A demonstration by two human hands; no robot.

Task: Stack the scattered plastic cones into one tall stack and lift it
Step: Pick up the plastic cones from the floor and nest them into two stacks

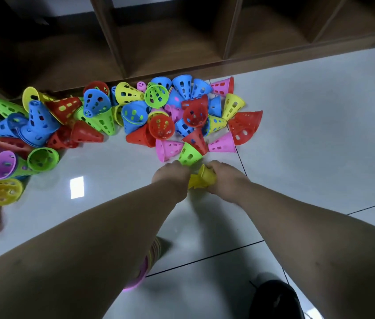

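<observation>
**A:** what are the hands doing rn?
**B:** right hand (226,180) is curling round a yellow cone (201,179), left hand (171,178) is gripping its other end, just over the floor (308,134). Loose cones (135,113) are lying heaped by the shelf (170,42).

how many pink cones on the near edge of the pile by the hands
2: one pink cone left of the green cone, another right of it, past a red cone. Others lie deeper, some maybe hidden.

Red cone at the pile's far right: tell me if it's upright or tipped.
Tipped. The red cone lies on its side on the floor, wide rim facing right, narrow end pointing left.
</observation>
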